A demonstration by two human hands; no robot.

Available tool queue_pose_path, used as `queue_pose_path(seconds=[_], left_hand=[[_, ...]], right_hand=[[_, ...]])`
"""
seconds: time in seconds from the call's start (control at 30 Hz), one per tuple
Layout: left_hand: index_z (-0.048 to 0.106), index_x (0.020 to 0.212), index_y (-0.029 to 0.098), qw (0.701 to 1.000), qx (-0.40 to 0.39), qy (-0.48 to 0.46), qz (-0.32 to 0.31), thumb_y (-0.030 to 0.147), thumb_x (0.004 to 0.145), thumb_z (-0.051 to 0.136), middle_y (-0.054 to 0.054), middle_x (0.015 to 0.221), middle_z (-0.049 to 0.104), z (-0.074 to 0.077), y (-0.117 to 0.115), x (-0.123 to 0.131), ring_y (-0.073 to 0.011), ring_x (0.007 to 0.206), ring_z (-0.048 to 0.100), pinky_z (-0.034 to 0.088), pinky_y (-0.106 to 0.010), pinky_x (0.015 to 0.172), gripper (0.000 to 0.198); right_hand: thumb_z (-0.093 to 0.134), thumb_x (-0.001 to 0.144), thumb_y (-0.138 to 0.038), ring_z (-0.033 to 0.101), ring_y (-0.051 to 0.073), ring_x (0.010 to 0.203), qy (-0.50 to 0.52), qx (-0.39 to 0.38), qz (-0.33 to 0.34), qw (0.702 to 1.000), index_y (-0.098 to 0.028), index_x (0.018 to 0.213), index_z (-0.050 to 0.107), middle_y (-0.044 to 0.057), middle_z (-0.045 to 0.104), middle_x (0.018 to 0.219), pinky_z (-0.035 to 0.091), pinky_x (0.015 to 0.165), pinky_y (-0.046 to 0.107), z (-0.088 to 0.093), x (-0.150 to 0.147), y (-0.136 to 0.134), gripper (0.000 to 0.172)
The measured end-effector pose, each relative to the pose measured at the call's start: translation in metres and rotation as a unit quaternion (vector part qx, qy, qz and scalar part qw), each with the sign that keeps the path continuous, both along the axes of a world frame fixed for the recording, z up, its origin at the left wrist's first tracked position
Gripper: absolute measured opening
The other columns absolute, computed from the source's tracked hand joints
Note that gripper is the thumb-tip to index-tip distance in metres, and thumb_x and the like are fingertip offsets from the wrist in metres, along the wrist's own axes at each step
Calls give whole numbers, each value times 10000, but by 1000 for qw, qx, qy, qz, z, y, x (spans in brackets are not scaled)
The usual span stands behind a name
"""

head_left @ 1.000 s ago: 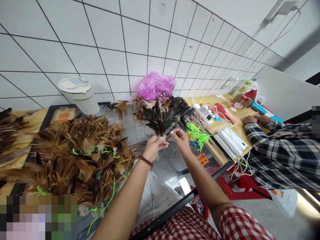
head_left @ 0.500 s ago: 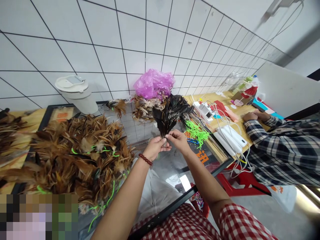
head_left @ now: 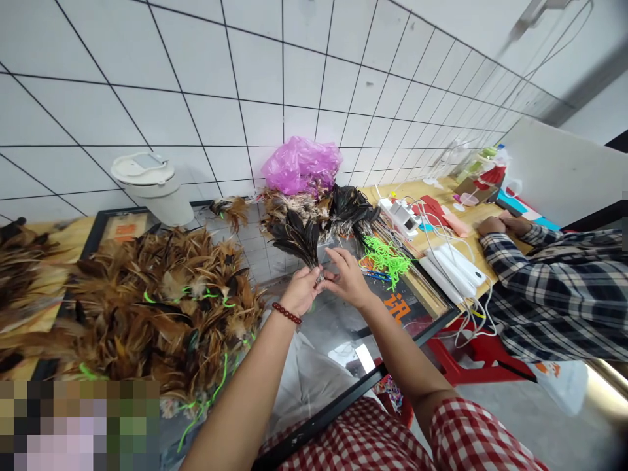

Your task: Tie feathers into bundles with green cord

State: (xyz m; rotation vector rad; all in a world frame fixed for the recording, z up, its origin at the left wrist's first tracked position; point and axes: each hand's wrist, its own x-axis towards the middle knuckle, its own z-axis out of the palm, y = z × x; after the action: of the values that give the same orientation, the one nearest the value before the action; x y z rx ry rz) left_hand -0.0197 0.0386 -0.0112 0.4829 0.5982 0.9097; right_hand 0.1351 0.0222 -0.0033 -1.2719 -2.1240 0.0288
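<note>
White tiled wall (head_left: 196,78); front-left of the purple bag (head_left: 301,167), a brown feather heap (head_left: 167,314); in front of the bag, a dark feather bunch (head_left: 297,239) newly tipped leftward, its base clenched in the left hand (head_left: 303,292), seemingly the main support; the right hand (head_left: 347,281) has raised its index finger, any pinch unclear

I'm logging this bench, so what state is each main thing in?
Dark feather bunch, gripped in left hand
Right hand, at the stems, grip unclear
Brown feathers, heaped
White container, upright, lid on
Pink bag, crumpled
Green ties, tangled
</note>
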Motion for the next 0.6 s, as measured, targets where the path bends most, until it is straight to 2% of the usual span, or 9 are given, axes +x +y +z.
queue_pose_path(seconds=[0.1,0.23,0.37,0.5,0.6], left_hand=[[533,860,154,1000,6,9,0,238,756,697,-54,715,676,0,0,-1,-153,662,655,424,-210,529,211],[541,850,145,1000,18,-10,-13,221,778,676,-46,700,667,-1,0,-1,-130,632,634,481,-263,655,171],[552,839,140,1000,10,-18,-17,211,764,690,-62,731,663,-3,-1,0,-144,687,646,431,-218,568,172],[562,812,143,1000,8,-18,-6,199,749,702,0,694,614,-2,-4,4,-82,599,578,437,-205,579,163],[554,772,146,999,37,-3,-7,233,748,706,20,678,594,-2,-6,6,-57,554,526,458,-209,610,177]], right_hand=[[630,768,-592,508,296,1164,3,0,14,1000,-200,1470,276,177,465,1320,427,943,429,2,3,0,879],[578,826,-559,523,277,1153,-6,-2,-19,1000,-197,1460,307,168,497,1297,427,929,411,6,4,-1,779],[593,803,-583,518,278,1160,-32,12,-5,999,-167,1442,340,174,512,1290,422,926,404,7,2,-2,803],[578,835,-539,525,280,1148,-52,13,-29,998,-183,1439,357,167,543,1263,403,939,417,3,-2,-2,735],[589,833,-523,533,288,1141,-41,15,-61,997,-172,1442,350,175,543,1264,405,941,432,2,-1,-1,742]])
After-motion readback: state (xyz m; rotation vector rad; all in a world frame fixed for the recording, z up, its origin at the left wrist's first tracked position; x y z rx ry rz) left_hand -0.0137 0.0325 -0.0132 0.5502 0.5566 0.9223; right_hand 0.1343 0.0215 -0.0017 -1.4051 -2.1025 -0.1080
